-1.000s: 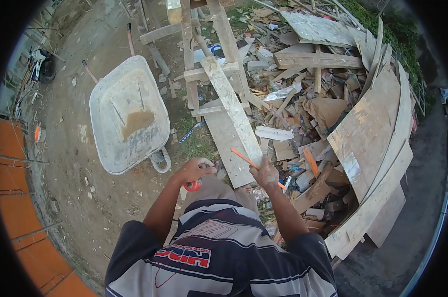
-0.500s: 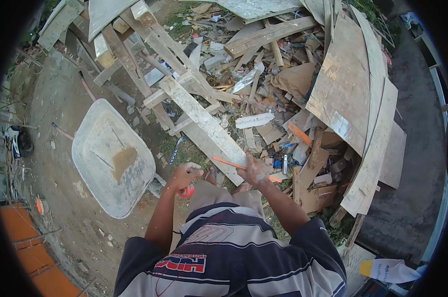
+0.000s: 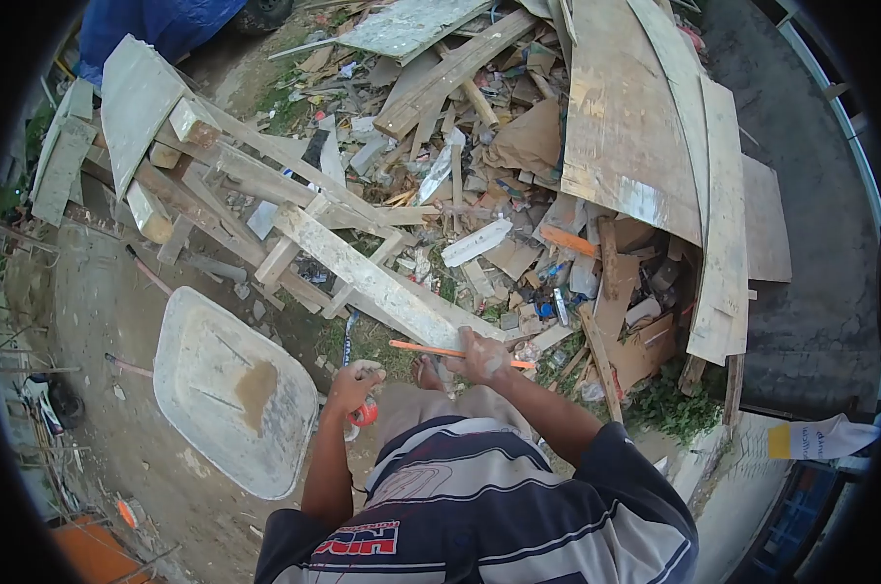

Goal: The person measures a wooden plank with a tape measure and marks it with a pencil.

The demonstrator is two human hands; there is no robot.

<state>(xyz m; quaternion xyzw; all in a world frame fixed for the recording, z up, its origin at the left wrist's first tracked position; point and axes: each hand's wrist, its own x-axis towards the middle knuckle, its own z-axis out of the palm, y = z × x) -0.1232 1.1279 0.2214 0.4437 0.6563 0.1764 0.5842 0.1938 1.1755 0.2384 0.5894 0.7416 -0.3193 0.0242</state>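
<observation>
Right hand grips an orange pencil over the plank's near end; left hand, beside it, clasps a red tape measure. Bracing the plank should keep marks true.

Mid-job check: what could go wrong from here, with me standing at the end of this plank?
1. The plank lies tilted across a timber frame; the right hand, gripping an orange stick, is at its near end, so leaning there might shift it.
2. The scrap pile reaches the foot beside the plank; sharp offcuts could injure it.
3. The wheelbarrow stands close by the left hand, which holds a red reel: a trip hazard when stepping sideways.
</observation>
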